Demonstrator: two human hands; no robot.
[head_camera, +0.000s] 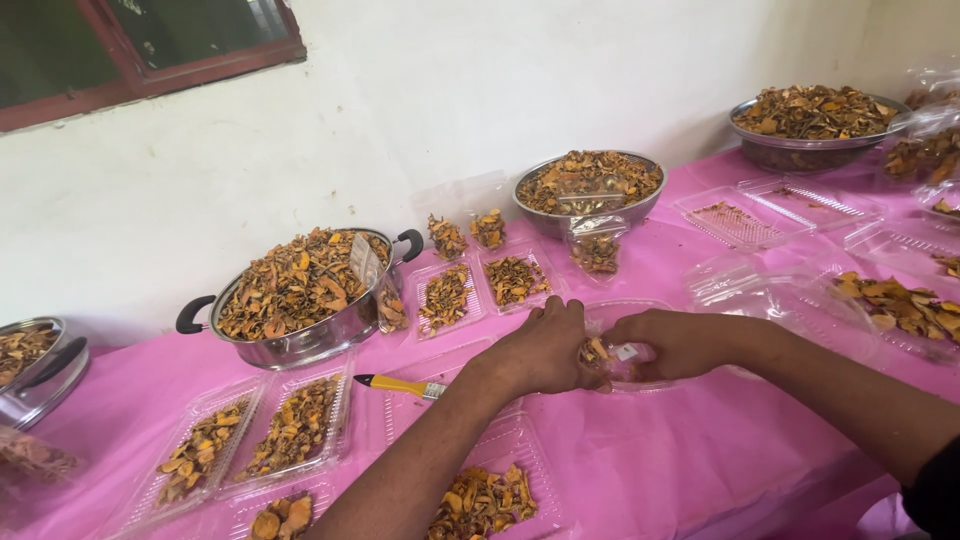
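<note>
Holding a clear bag (625, 358) of dried slices between them, left hand (545, 345) and right hand (672, 342) each clench an end, keeping it above the counter (620, 460), brush (400, 384) nearby.

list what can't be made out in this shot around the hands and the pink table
- Head view: the small clear bag between the left hand and right hand is mostly covered by their fingers; its fill level is hidden.
- The pan at far left is cut off by the frame edge.
- The bags at far right are cut off and glare-blurred.
- The yellow-handled brush has its bristles behind the left forearm.
</note>
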